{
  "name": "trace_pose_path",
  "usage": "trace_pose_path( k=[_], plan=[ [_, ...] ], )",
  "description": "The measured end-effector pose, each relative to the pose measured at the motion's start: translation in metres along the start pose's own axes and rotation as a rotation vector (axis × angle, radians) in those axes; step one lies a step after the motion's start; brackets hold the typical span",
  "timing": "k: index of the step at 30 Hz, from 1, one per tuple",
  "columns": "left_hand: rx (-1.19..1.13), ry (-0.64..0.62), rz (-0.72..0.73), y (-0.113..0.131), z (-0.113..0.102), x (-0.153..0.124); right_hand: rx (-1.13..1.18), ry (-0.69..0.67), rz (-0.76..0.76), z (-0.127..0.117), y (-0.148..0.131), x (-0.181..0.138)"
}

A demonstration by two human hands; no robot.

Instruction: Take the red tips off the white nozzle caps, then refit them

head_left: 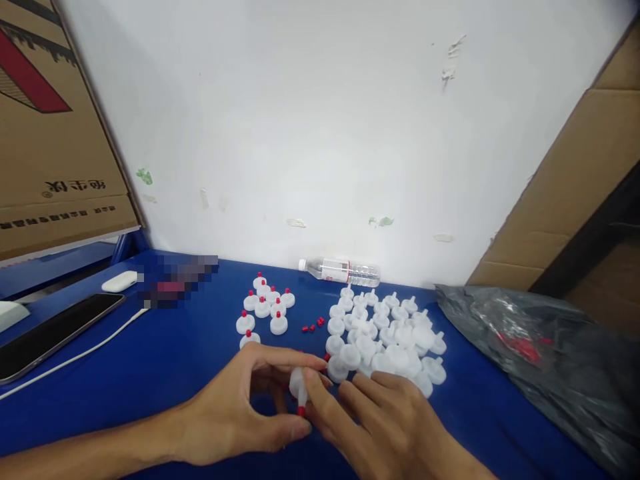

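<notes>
A white plastic nozzle cap [298,381] with a small red tip cap [301,411] is between my two hands, its nozzle pointing down towards me. My left hand [235,407] curves round it, with the thumb by the red tip and the forefinger along the far side. My right hand [380,420] pinches the white part from the right; some of its fingers are curled and partly hidden. Just beyond my right hand lies a heap of white nozzle caps [365,347] without red tips. Several nozzle caps with red tips [279,323] stand beyond my left hand.
Loose red tip caps [313,327] lie between the two groups on the blue table [200,360]. A clear bottle [345,271] lies against the wall. At right is a grey plastic bag [550,360] with red pieces; at left, a phone [55,333] and white cable [85,351].
</notes>
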State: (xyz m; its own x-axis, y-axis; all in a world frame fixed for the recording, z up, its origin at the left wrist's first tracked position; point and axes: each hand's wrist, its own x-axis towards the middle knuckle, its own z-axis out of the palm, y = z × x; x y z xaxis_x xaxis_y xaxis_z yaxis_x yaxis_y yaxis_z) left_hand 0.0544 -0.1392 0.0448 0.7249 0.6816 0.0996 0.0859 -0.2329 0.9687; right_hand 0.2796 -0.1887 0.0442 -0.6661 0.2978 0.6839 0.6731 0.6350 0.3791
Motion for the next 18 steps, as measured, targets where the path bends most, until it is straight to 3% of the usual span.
trace_pose_path(
  k=[9, 14, 18],
  plan=[
    [0.005, 0.023, -0.026, 0.0088, 0.0001, 0.0044, 0.0, -0.029, -0.006, 0.0009, 0.0, 0.0001],
    [0.098, 0.036, 0.062, 0.0039, 0.0028, 0.0005, 0.003, -0.035, -0.005, 0.0001, 0.0019, 0.001],
    [0.207, 0.169, 0.131, 0.0009, 0.0007, 0.0007, -0.002, -0.027, -0.006, 0.0005, 0.0044, 0.0015]
  ],
)
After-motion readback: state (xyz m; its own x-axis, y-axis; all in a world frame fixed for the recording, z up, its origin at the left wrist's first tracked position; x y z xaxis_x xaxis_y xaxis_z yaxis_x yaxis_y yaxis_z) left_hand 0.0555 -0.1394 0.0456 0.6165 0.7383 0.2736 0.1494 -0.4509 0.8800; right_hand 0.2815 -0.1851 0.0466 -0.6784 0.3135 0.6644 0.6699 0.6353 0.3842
